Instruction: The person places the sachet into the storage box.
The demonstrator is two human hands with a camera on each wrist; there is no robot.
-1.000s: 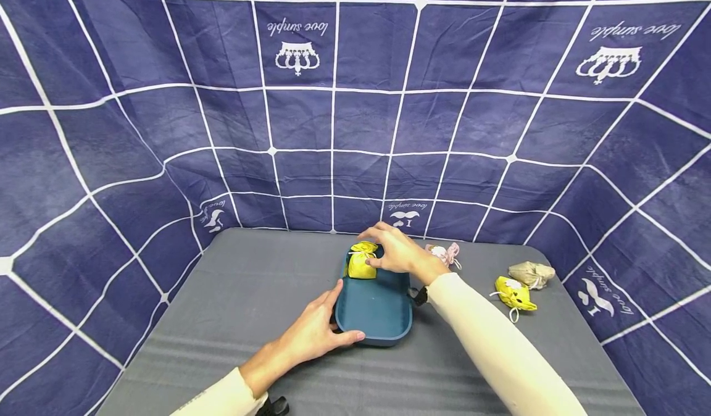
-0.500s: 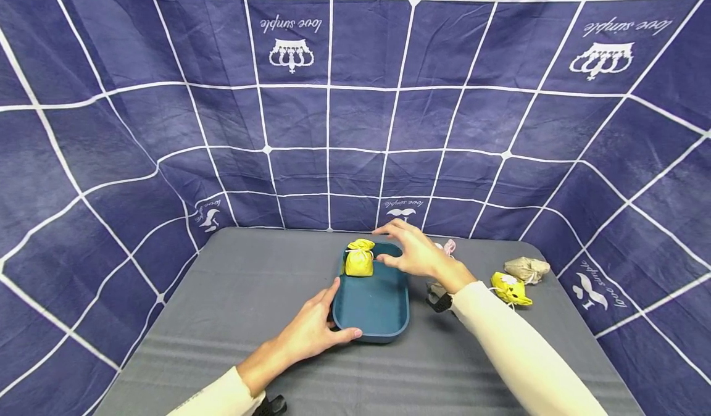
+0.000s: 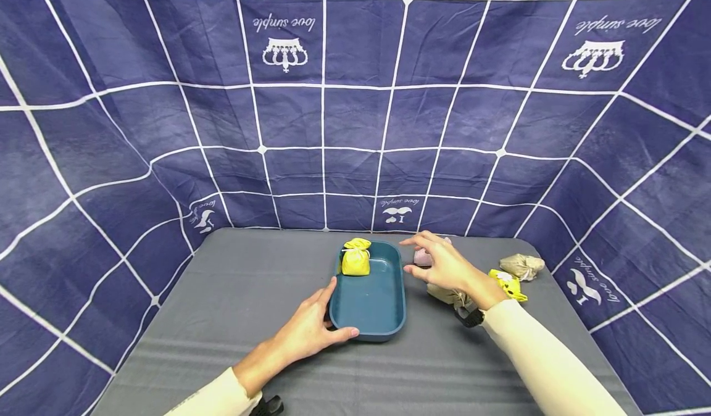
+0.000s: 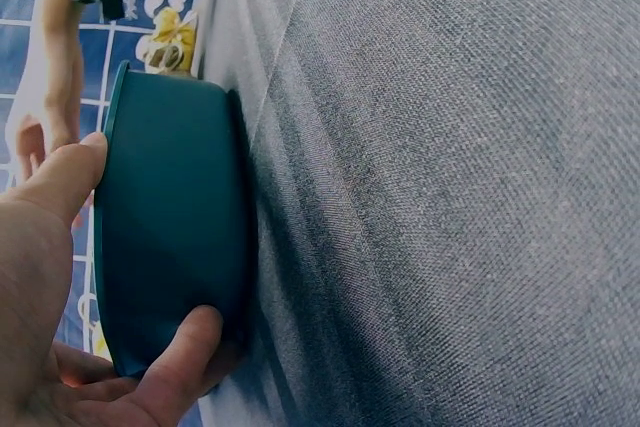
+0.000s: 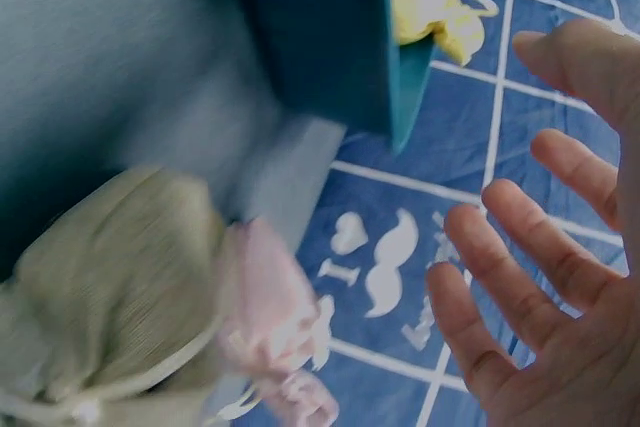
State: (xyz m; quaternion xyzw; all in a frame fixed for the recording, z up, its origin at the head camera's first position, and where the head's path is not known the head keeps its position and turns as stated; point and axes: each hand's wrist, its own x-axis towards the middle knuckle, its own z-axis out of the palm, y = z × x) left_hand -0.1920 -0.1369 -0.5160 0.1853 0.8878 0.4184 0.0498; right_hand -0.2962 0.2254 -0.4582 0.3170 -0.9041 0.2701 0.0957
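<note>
In the head view a yellow drawstring pouch [image 3: 355, 262] stands in the far left corner of a blue tray [image 3: 369, 305]. My left hand [image 3: 305, 329] holds the tray's near left corner, thumb at the near rim and fingers along the left side. In the left wrist view one fingertip presses low on the tray's outer wall [image 4: 170, 217]. Just right of the tray, my right hand [image 3: 444, 266] hovers with fingers spread and nothing in them. Under and behind it lie a pink pouch [image 3: 422, 258] and a beige pouch [image 3: 440, 294], both partly hidden.
Farther right on the grey table [image 3: 266, 274] lie another yellow pouch [image 3: 510, 285], partly behind the right forearm, and another beige pouch [image 3: 522, 266]. A blue cloth with white lines [image 3: 355, 120] hangs behind the table and along both sides.
My right hand has moved right from beside the yellow pouch, out over the tray's right edge towards the pink and beige pouches. The left hand keeps its hold on the tray.
</note>
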